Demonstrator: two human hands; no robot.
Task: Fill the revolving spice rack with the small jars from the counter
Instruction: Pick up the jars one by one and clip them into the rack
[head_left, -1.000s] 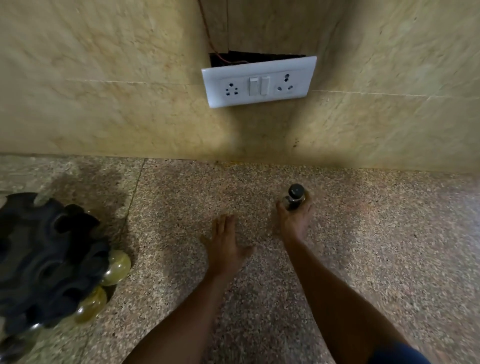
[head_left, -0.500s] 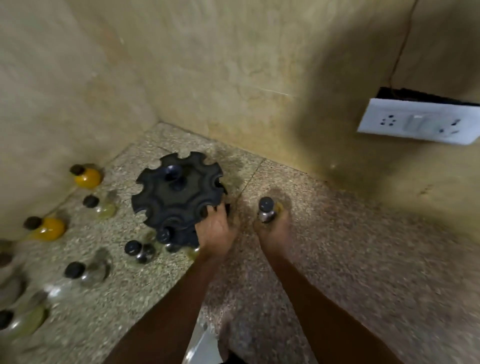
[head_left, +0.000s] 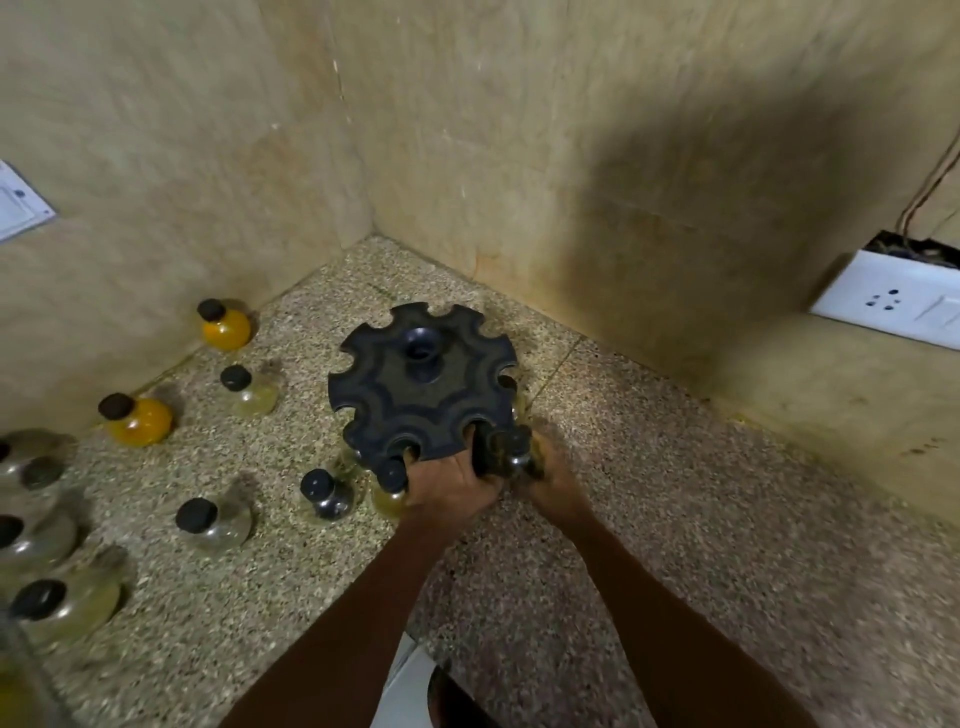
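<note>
- Two tiled walls (head_left: 545, 156) meet in a corner behind everything; a white socket plate (head_left: 893, 306) is fixed to the right one, and the edge of another plate (head_left: 21, 205) shows at the far left.
- Speckled stone tabletop (head_left: 727, 519) fills the lower part of the view and carries all the things.
- Black spice rack (head_left: 423, 382), with a scalloped top and a central hub, stands near the corner; a dark-capped jar (head_left: 389, 483) sits low at its front edge, seemingly in the lower tier.
- Left hand (head_left: 452, 488) grips the front rim of the rack, fingers curled up into a notch.
- Right hand (head_left: 550, 478), touching the left, holds a small held jar (head_left: 511, 452) at the rack's front right edge; its grip is wrapped around the jar, though blur hides the fingers' detail.
- Clear loose jars lie on the tabletop at the left: one (head_left: 327, 493) just beside the rack, one (head_left: 213, 522) farther out, one (head_left: 249, 389) nearer the wall, plus a blurred cluster (head_left: 47, 571) at the left edge.
- Two orange-filled jars (head_left: 224, 325) (head_left: 137, 418) stand against the left wall.
</note>
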